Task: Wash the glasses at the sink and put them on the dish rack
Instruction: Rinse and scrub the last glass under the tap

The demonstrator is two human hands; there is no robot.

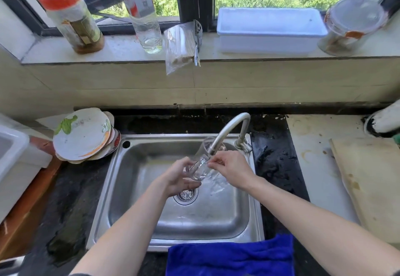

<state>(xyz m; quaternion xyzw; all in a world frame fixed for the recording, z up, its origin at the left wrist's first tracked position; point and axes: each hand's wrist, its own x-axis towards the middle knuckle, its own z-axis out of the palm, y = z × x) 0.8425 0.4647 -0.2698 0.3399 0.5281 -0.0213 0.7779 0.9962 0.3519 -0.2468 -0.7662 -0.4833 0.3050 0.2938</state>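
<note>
A clear drinking glass (202, 163) is tilted under the spout of the steel tap (229, 128), over the steel sink (140, 221). My left hand (180, 178) cups the base of the glass from below. The fingers of my right hand (230, 168) pinch the side of the glass near the spout. Water runs off the glass and splashes to the right of the drain strainer (186, 195). No other glass shows in the basin.
A stack of plates (84, 135) leans on the counter left of the sink, beside a white plastic tub (13, 156). A blue cloth (231, 256) hangs over the sink's front edge. A wooden board (372, 184) lies at the right. Bottles, jars and a white box (270, 29) stand on the windowsill.
</note>
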